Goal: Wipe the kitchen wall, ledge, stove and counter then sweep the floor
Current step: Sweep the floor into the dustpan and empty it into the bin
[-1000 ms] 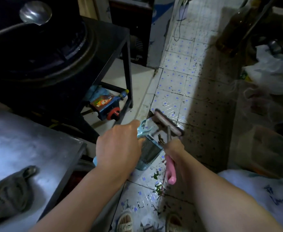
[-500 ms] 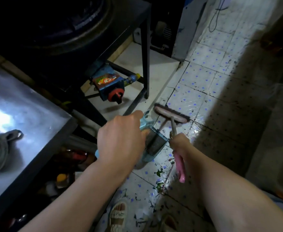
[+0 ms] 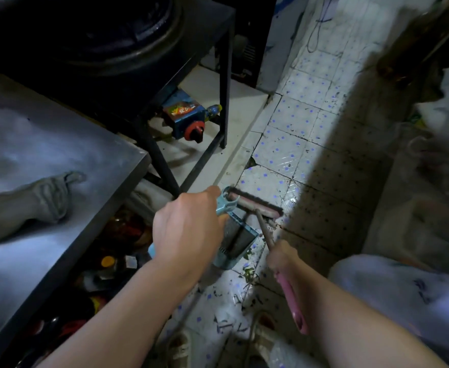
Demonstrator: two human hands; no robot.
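Head view, looking down. My left hand (image 3: 189, 232), at centre frame, is closed around the light-blue handle of the dustpan (image 3: 235, 240); the pan hangs just at its 3 o'clock, mouth tilted toward the floor (image 3: 292, 123). My right hand (image 3: 282, 257), at 4 o'clock from the left and apart from it, is wrapped around the shaft of the broom (image 3: 258, 205). The broom's pink handle end runs back toward 5 o'clock beside my right forearm. Its pink, dark-bristled head lies across the tiles at 12 o'clock from the pan, and I cannot tell whether it touches the pan's blue clip.

Green scraps and dark specks (image 3: 248, 272) litter the white, blue-dotted tiles at 6 o'clock from the pan. A steel counter (image 3: 58, 144) fills the frame from 8 to 10 o'clock; a grey cloth (image 3: 37, 200) lies on it. At 11 o'clock stands the black stove (image 3: 127, 30) on a dark metal frame, with a blue gas valve with red knob (image 3: 189, 118) beneath it. Bottles and jars (image 3: 106, 264) sit in shadow under the counter. My sandalled feet (image 3: 178, 349) show at 6 o'clock.
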